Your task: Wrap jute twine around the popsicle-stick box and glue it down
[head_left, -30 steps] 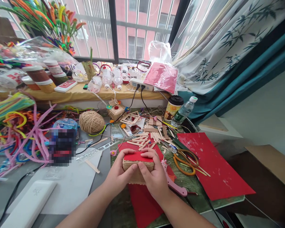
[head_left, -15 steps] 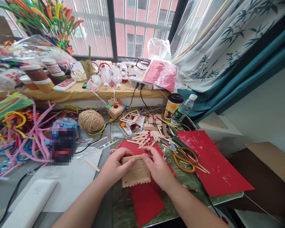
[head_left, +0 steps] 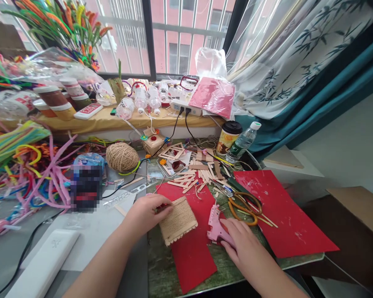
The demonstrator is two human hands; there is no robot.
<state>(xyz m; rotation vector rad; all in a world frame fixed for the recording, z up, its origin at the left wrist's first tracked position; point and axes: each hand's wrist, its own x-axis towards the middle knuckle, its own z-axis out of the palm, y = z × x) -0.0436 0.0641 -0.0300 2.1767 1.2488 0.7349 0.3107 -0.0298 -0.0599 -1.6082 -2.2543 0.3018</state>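
Observation:
My left hand [head_left: 151,211] pinches the left edge of a twine-covered craft-stick panel [head_left: 178,221], whose near edge shows a scalloped row of rounded stick ends. The panel is tilted above a red sheet [head_left: 199,260]. To the right, my right hand [head_left: 244,244] has its fingers around the handle of a pink hot glue gun [head_left: 216,225], its nozzle pointing away from me. Just beyond the glue gun are orange-handled scissors [head_left: 244,209]. Loose craft sticks [head_left: 186,180] lie in a heap past the panel.
A twine ball [head_left: 122,158], a small box [head_left: 154,142], a paper cup [head_left: 229,136] and a water bottle [head_left: 244,142] stand toward the back. Another red sheet [head_left: 286,215] lies at right. A white power bank [head_left: 43,265] and pipe cleaners [head_left: 56,174] are on the left.
My right hand has let go of the panel and moved right and down onto the pink glue gun. The panel, still in my left hand, has turned and shows more of its twine face.

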